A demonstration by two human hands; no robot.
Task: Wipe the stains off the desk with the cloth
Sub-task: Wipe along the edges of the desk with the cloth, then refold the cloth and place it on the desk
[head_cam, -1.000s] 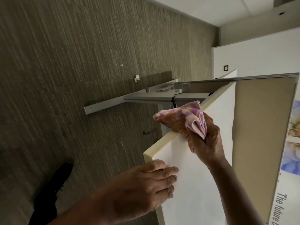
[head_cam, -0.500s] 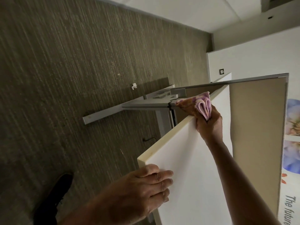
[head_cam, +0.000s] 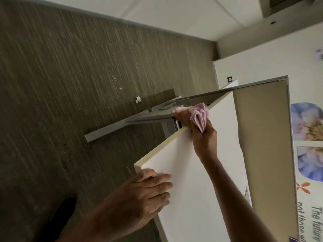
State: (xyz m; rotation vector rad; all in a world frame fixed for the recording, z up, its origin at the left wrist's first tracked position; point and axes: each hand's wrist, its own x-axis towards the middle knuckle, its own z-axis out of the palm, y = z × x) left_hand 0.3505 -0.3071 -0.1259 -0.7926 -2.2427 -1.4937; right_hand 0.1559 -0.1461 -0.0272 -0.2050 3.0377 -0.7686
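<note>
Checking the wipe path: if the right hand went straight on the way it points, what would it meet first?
The right hand, gripping the cloth, points along the desk edge toward the far corner. Probably the grey-framed partition there comes first, but depth is unclear.

Smooth matt white desk [head_cam: 188, 172], soft pink cloth [head_cam: 198, 116], coarse streaked carpet [head_cam: 70, 84].

Brown striped carpet [head_cam: 70, 84] lies on one side of the beige partition [head_cam: 262, 137], a flower poster [head_cam: 307, 123] on the other.
</note>
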